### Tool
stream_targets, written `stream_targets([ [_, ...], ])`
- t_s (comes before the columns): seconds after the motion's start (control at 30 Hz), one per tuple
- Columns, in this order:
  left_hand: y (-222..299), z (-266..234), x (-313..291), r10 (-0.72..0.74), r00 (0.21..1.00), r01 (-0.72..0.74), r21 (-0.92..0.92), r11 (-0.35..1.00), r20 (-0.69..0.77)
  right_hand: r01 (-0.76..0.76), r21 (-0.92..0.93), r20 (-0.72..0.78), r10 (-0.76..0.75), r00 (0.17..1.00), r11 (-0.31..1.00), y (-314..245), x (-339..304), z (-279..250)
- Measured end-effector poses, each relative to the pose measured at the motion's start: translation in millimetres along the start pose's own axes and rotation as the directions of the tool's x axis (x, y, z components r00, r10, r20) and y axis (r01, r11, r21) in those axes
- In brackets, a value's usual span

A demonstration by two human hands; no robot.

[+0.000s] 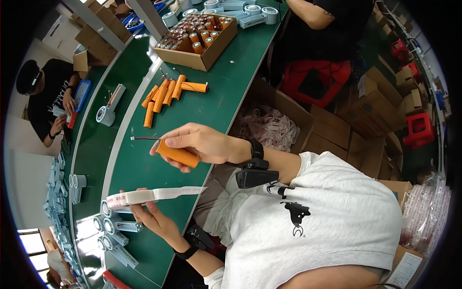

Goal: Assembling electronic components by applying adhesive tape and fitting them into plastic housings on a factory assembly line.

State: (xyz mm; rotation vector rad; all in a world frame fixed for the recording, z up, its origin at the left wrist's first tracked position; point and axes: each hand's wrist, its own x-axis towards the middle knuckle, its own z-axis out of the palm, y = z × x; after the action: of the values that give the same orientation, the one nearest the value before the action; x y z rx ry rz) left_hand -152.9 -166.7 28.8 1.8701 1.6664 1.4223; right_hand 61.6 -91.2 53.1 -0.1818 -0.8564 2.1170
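An orange cylindrical battery (pixel 179 154) is gripped in my right hand (pixel 204 142), its fingers and thumb wrapped around it. From its far end runs a thin dark red wire with a small white connector (pixel 133 138). My left hand (pixel 156 219) holds a roll of white double-sided tape (pixel 130 198) with red print on its backing. A loose length of tape (pixel 180 191) sticks out from the roll toward my body, below the battery and apart from it. Beyond my right hand, several orange batteries (pixel 169 91) lie in a loose pile on the green table (pixel 221 91).
An open cardboard box (pixel 211 58) of wired batteries stands farther along the table. Light blue fan housings (pixel 113 226) lie beside my left hand; another (pixel 106 115) sits on the green belt. A crate (pixel 276 125) of discarded strips adjoins the table edge. Co-workers sit nearby.
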Motion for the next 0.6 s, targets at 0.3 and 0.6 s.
stream_targets([
  [0.3, -2.2, 17.8, -1.0, 0.141, 0.987, -0.161, 0.378, 0.912, 0.078, 0.267, -0.672, -0.094, -0.437, 0.894, 0.691, 38.7, 8.6, 23.0],
  [0.6, 9.0, 24.3, -12.2, 0.069, 0.996, -0.083, 0.449, 0.890, 0.047, 0.270, -0.957, 0.142, -0.646, 0.750, 0.104, 64.3, 35.2, 32.0],
])
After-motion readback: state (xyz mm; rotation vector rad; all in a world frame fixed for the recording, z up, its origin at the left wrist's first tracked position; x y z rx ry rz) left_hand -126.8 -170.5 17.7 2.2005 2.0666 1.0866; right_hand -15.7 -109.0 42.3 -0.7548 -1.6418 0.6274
